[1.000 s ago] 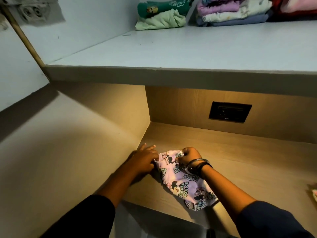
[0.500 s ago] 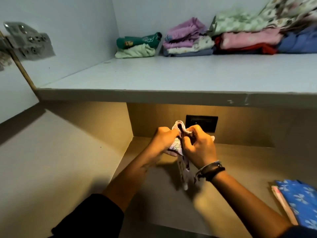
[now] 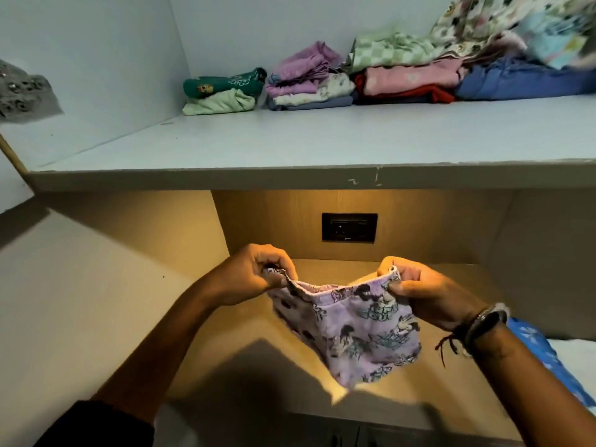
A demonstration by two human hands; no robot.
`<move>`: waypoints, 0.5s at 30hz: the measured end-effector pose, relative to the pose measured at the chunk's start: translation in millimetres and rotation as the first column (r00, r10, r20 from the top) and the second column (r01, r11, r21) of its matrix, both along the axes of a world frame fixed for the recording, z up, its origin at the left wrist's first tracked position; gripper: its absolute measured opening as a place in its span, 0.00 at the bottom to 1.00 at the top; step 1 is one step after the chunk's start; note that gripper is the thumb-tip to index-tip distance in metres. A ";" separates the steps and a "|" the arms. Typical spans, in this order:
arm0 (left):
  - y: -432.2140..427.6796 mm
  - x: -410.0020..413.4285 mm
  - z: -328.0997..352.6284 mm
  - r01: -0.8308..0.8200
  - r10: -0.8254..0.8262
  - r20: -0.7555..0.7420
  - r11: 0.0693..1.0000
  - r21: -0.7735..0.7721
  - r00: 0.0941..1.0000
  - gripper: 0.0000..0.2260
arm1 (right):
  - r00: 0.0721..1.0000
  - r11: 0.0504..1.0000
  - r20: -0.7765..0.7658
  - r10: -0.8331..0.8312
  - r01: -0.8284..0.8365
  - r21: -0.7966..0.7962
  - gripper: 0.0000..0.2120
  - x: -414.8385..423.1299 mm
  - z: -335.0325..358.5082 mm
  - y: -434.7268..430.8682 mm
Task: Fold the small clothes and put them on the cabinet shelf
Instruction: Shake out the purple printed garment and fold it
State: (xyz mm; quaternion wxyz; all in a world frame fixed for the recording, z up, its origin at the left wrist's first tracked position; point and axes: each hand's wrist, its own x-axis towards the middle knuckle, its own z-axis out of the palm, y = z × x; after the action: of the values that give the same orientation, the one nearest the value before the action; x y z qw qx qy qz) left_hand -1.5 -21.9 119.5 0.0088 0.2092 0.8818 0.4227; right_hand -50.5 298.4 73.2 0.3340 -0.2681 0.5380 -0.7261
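Fingers clamp the purple printed garment at its waistband, your left hand on one end and your right hand on the other. It hangs stretched between them above the tabletop, long axis left to right. The cabinet shelf lies up and ahead, about equally near to both hands.

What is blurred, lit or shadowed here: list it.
Head view: warm light under the shelf falls on the left hand, right hand and purple garment; the garment's lower edge and the top-right clothes smear; hard shadow on the lower surface.
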 end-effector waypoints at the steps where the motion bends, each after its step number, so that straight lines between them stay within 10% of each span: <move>1: 3.6 1.6 5.7 0.048 -0.048 -0.006 0.999 0.011 0.999 0.03 | 0.996 0.996 0.054 0.072 -0.069 -0.048 0.13 0.6 1.9 -0.3; 6: 43.8 -8.2 13.2 0.301 -0.304 -0.017 0.930 0.211 0.953 0.06 | 1.000 0.998 0.022 0.022 -0.020 -0.062 0.16 5.9 7.1 -34.5; 10: 68.3 -15.2 -5.2 0.167 -0.194 0.042 0.922 0.350 0.980 0.06 | 0.947 0.949 -0.086 -0.310 0.303 -0.086 0.13 10.0 -2.7 -53.8; 15: 80.2 -24.2 -27.0 -0.036 0.044 -0.024 0.962 0.272 0.999 0.16 | 0.985 0.968 0.027 -0.173 0.175 -0.180 0.12 7.7 -10.4 -45.2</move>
State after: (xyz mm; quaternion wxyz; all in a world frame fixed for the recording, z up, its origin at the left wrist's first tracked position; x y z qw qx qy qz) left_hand -25.7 58.3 92.5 -0.0413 0.1969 0.8196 0.5365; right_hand -42.7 253.2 62.8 0.2460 -0.2454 0.4890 -0.8001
